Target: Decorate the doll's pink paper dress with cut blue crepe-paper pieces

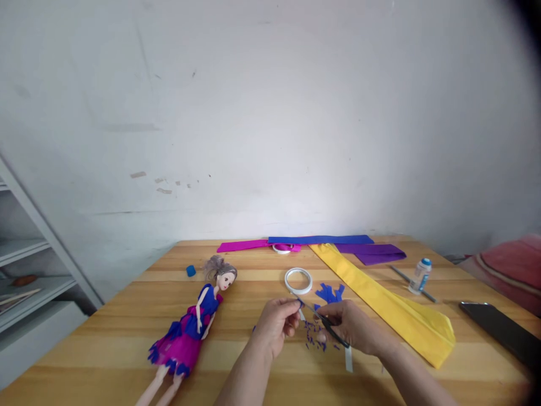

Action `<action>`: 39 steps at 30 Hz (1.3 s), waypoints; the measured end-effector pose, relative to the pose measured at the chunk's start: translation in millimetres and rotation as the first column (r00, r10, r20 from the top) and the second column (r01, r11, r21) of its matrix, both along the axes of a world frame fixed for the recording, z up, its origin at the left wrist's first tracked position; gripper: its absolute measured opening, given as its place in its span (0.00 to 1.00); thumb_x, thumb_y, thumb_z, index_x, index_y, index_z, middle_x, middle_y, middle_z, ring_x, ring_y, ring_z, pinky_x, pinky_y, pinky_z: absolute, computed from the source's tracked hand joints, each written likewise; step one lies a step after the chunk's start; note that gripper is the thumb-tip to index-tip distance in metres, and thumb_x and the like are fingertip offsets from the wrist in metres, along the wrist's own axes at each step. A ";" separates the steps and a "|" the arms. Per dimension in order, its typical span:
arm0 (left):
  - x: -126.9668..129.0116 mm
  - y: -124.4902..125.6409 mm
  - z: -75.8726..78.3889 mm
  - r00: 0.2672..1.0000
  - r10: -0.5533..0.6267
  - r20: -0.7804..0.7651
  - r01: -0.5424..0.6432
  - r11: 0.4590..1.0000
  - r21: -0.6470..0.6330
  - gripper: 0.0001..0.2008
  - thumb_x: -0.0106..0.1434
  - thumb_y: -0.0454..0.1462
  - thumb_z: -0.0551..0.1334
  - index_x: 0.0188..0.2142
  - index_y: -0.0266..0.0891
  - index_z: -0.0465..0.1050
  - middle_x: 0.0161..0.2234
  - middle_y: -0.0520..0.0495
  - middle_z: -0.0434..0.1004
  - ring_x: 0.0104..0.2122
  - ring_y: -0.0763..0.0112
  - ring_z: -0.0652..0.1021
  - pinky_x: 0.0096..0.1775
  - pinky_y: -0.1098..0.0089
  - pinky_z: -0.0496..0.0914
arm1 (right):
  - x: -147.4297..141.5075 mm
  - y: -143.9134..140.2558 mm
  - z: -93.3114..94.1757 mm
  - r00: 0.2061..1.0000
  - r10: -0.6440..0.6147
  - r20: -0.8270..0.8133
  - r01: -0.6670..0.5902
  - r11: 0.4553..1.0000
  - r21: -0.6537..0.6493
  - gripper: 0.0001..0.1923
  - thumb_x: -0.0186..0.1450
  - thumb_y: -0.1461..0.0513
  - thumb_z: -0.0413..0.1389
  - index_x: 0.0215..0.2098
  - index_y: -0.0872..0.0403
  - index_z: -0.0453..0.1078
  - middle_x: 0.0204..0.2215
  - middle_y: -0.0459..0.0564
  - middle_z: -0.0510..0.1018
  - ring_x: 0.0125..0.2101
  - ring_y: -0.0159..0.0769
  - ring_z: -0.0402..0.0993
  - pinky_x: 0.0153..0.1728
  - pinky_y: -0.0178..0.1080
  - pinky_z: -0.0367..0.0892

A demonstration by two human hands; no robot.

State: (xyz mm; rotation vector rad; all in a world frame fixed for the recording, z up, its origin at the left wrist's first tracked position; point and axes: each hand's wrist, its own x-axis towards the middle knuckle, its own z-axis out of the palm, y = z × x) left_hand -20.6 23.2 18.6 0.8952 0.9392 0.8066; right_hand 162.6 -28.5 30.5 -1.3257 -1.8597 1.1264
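My right hand (357, 327) is closed around the dark handles of a pair of scissors (335, 332), whose blades point left toward my other hand. Between the thumb and fingers of my left hand (275, 324) is pinched a small piece of blue paper (300, 303), close to the blade tips. Tiny blue snippets (315, 337) lie scattered on the table below the scissors. Just beyond them is a fringed blue paper piece (329, 293). A roll of white tape (298, 281) lies flat past my left fingertips.
On the left lies a doll (186, 332) in a blue and magenta dress, near a blue cap (191, 271). A long yellow strip (380, 299) crosses the wooden table (105, 349). Blue (321, 240) and purple strips (376, 252) lie behind; a glue bottle (420, 276) and phone (502, 327) are right.
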 end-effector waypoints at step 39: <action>-22.1 2.5 11.4 0.908 -0.280 -0.311 0.339 0.929 0.152 0.07 0.46 0.38 0.63 0.22 0.35 0.70 0.15 0.54 0.67 0.15 0.80 0.64 0.18 0.76 0.54 | 19.8 -7.7 22.1 0.965 0.263 0.014 -0.260 0.961 -0.094 0.18 0.53 0.50 0.60 0.31 0.57 0.73 0.18 0.39 0.53 0.20 0.24 0.45 0.19 0.30 0.44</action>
